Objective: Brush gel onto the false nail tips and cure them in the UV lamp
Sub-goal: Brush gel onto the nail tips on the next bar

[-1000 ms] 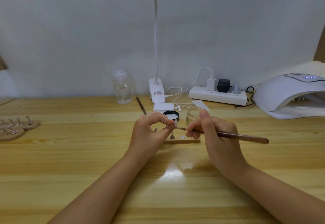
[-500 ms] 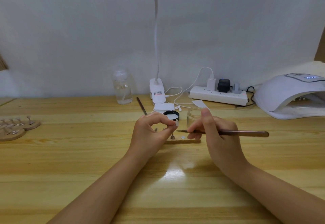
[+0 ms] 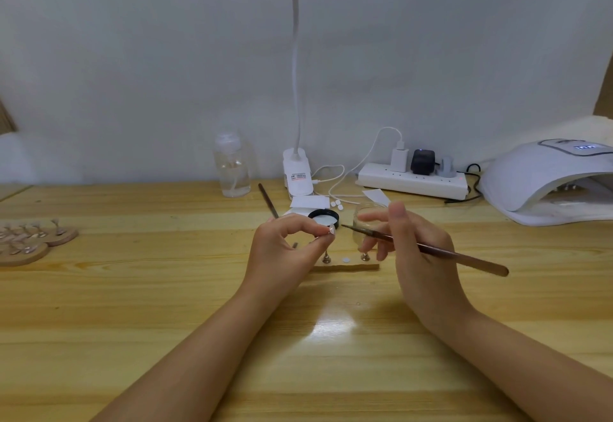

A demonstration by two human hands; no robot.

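- Centrally, the left hand (image 3: 285, 249) pinches a small pale false nail tip (image 3: 331, 230) between thumb and forefinger, raised just above the wooden holder strip (image 3: 348, 266).
- Just to the right of that tip, the right hand (image 3: 418, 255) grips a thin brown gel brush (image 3: 428, 249) with curled fingers, like a pen; its dark bristle end points left and stops just short of the tip, while the handle slants down and to the right.
- Directly behind the tip lies a black jar lid (image 3: 325, 217), pale inside, and just right of it a small clear glass jar (image 3: 365, 222), partly hidden by the right hand's fingers.
- On the holder strip stand small metal pegs (image 3: 326, 259), one below the tip and another further right, with a white round dot between them.
- Far right of the tip, well apart, sits the white UV lamp (image 3: 544, 179) with its opening facing the person and a lit display on top.
- Behind the tip, against the wall, are a white power strip (image 3: 411, 182) with plugs, a clip-on desk lamp base (image 3: 297, 173) with a flexible neck, and a clear pump bottle (image 3: 232, 169).
- A second brush (image 3: 268, 201) lies on the wooden table (image 3: 132, 305) behind the left hand.
- Far left of the tip, round wooden stands (image 3: 30, 242) carry more nail tips on pegs.
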